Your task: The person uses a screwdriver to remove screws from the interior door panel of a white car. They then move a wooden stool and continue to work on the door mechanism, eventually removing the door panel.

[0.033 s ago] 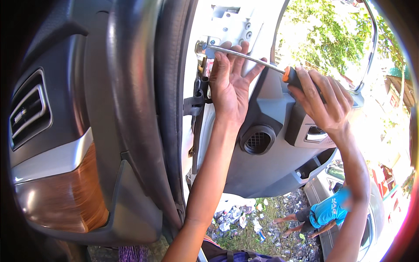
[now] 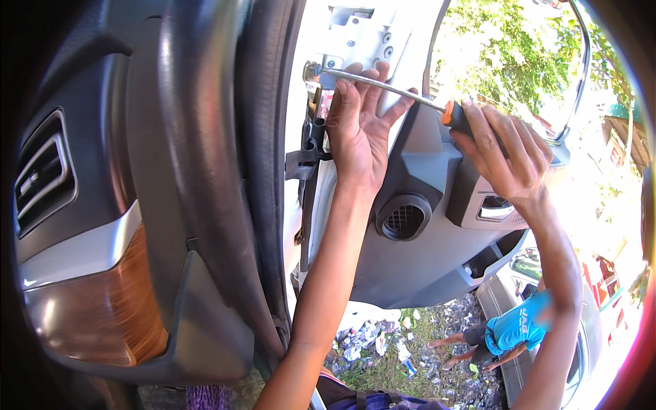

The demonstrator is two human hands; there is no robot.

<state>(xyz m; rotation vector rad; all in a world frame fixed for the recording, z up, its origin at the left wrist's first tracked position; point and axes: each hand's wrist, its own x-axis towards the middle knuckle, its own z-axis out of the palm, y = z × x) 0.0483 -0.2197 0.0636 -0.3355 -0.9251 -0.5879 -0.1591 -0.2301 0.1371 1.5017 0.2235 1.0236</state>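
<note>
My right hand (image 2: 509, 154) is wrapped round the black and orange handle (image 2: 459, 117) of a long screwdriver. Its metal shaft (image 2: 389, 87) runs leftward to a small bolt or fitting (image 2: 313, 71) on the white door-pillar metal. My left hand (image 2: 359, 137) is beside the tip, palm showing, with thumb and forefinger at the shaft close to the fitting and the other fingers stretched out behind it. Whether the tip sits fully in the fitting is too small to tell. The white hinge-side panel (image 2: 355, 44) with several bolts lies just above my left fingers.
An opened car door (image 2: 424, 266) with a round speaker grille (image 2: 403, 222) stands to the right. Dashboard trim with an air vent (image 2: 48, 174) and wood-look panel (image 2: 116, 301) fills the left. A person in a blue shirt (image 2: 516, 331) is near a parked car (image 2: 495, 301) over littered ground.
</note>
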